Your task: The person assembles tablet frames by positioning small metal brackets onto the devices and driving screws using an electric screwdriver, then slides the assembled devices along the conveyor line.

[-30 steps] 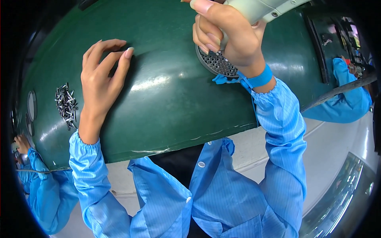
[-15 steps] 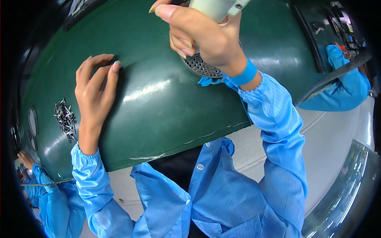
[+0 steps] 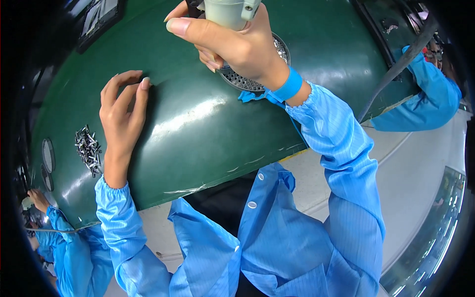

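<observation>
My left hand (image 3: 120, 110) is above the green tabletop with its fingers curled and the thumb tip close to the fingertips. Whether anything small is pinched there, I cannot make out. Beside that hand lies a pile of small metal and black pin-like pieces (image 3: 89, 151). At the top of the picture, my right hand (image 3: 237, 47) is wrapped round a pale green handheld power tool (image 3: 225, 12), which the edge cuts off. Partly hidden under this hand is a round perforated tray (image 3: 242, 81) with small shiny pieces in it. A blue strap (image 3: 289, 88) circles my right wrist.
Two round dark-rimmed discs (image 3: 48, 155) lie at the far left. A dark framed panel (image 3: 101, 22) stands at the upper left. A thick grey cable (image 3: 401, 64) hangs on the right. Co-workers' blue sleeves (image 3: 418, 106) show at both sides. The scuffed table edge (image 3: 198, 189) crosses near me.
The right hand and its tool have shifted left and slightly up in the picture, uncovering more of the perforated tray. My left hand keeps nearly the same curled pose. The view has shifted slightly.
</observation>
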A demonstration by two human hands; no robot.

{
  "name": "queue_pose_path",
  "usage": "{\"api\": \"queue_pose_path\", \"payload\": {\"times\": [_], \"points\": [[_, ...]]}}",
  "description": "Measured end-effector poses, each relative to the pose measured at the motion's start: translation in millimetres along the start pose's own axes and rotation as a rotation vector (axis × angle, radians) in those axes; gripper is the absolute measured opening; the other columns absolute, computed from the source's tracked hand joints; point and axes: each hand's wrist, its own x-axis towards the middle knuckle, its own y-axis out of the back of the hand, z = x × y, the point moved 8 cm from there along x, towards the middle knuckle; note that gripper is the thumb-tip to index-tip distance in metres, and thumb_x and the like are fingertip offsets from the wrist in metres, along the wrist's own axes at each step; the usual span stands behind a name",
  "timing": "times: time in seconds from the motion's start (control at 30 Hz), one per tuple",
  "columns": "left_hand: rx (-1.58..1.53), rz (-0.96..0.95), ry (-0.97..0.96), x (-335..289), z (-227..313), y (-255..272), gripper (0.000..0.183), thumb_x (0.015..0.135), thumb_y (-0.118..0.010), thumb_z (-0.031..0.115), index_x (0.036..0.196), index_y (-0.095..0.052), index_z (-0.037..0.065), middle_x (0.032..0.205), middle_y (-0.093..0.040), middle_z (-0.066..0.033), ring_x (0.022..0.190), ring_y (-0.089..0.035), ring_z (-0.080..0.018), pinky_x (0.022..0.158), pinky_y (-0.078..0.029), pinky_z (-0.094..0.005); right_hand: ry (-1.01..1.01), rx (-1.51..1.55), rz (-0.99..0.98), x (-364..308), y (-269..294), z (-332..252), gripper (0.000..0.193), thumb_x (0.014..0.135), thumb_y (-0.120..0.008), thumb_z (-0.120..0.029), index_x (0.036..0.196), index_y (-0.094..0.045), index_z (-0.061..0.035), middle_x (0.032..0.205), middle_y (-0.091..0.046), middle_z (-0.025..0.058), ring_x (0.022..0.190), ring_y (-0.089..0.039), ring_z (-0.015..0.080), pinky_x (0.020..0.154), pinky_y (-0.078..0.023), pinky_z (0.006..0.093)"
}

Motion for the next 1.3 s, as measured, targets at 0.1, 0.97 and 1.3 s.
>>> {"api": "queue_pose_path", "payload": {"times": [0.1, 0.97, 1.3], "points": [[-0.017, 0.033, -0.033, -1.8, -0.5, 2.2, 0.01, 0.087, -0.074, 0.009, 0.083, -0.072, 0.001, 0.103, -0.071, -0.0078, 0.094, -0.064, -0.0251, 0.085, -0.05, -0.0353, -0.008, -0.029, 0.04, 1.7, -4.5, -5.5, 0.017, 0.09, -0.071, -0.009, 0.103, -0.066, 0.0, 0.072, -0.063, -0.0001, 0.056, -0.054, 0.0042, 0.048, -0.04, 0.0209], [-0.213, 0.133, -0.202, -8.1, 11.3, 27.9, 0.016, 0.082, -0.073, 0.011, 0.097, -0.072, 0.005, 0.095, -0.068, -0.0079, 0.087, -0.063, -0.0256, 0.092, -0.047, -0.0445, -0.048, 0.021, 0.058, 18.8, -68.1, 20.6, 0.016, 0.09, -0.068, -0.006, 0.099, -0.063, 0.0061, 0.062, -0.058, 0.004, 0.046, -0.053, 0.0084, 0.041, -0.043, 0.0244], [-0.222, 0.121, -0.226, -0.6, 12.2, 28.1, 0.017, 0.083, -0.073, 0.01, 0.099, -0.072, 0.005, 0.097, -0.067, -0.0076, 0.09, -0.061, -0.0265, 0.09, -0.048, -0.0399, 0.14, -0.161, 0.071, 40.7, -18.5, -28.7, 0.034, 0.089, -0.067, -0.017, 0.112, -0.065, 0.0073, 0.076, -0.067, 0.0074, 0.074, -0.065, 0.0146, 0.072, -0.053, 0.0309]]}}
